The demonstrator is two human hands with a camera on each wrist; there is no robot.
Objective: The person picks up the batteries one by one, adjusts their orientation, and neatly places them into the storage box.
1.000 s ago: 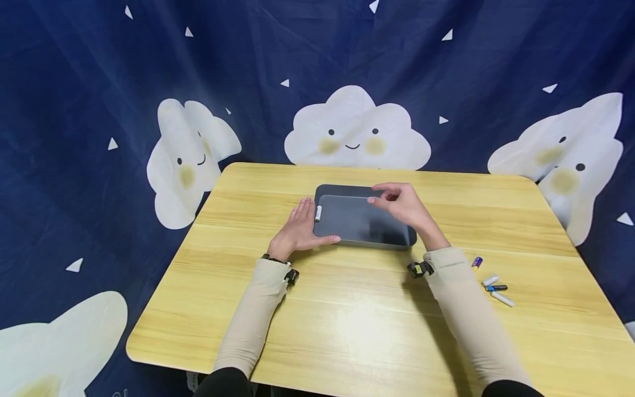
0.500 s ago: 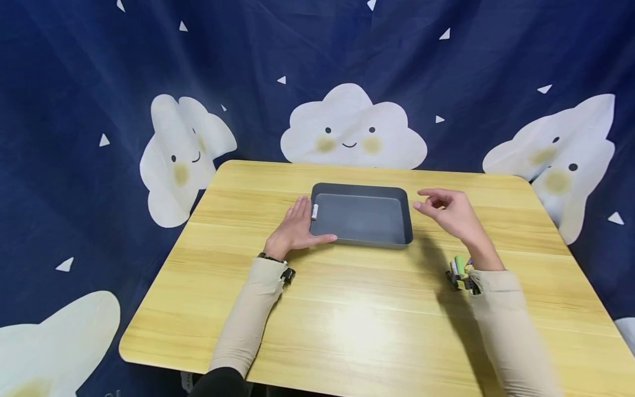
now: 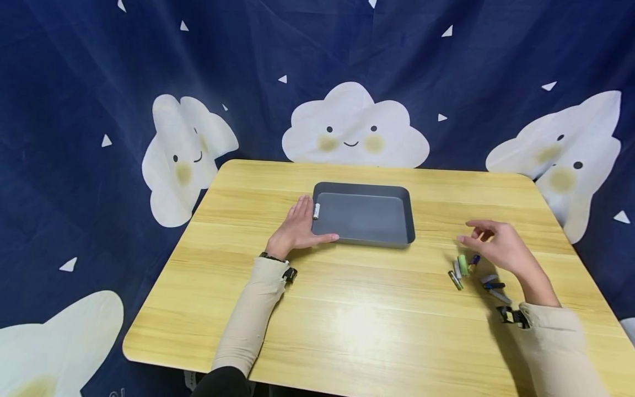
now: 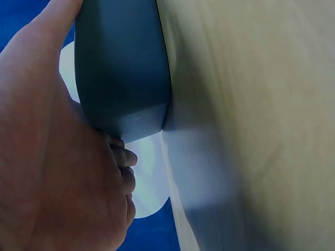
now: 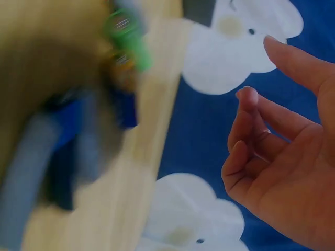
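A grey rectangular tray (image 3: 364, 220) lies on the table, with one white battery (image 3: 316, 212) standing along its inner left wall. My left hand (image 3: 297, 229) rests against the tray's front left corner, fingers straight along the left side and thumb along the front rim. Over on the right, my right hand (image 3: 498, 245) hovers above loose batteries, holding nothing; its thumb and index finger are apart and the other fingers loosely bent. Below it lie a green battery (image 3: 463, 265), a purple-and-gold battery (image 5: 123, 89) and a black-and-blue battery (image 3: 494, 286), among several others.
The wooden table (image 3: 377, 320) has rounded corners. Behind it hangs a dark blue curtain (image 3: 258, 49) printed with white clouds. A dark green-ended battery (image 3: 455, 280) lies nearest the tray among the loose ones.
My right hand has moved from over the tray to the right and nearer the front, above the loose batteries. My left hand has kept its place at the tray corner.
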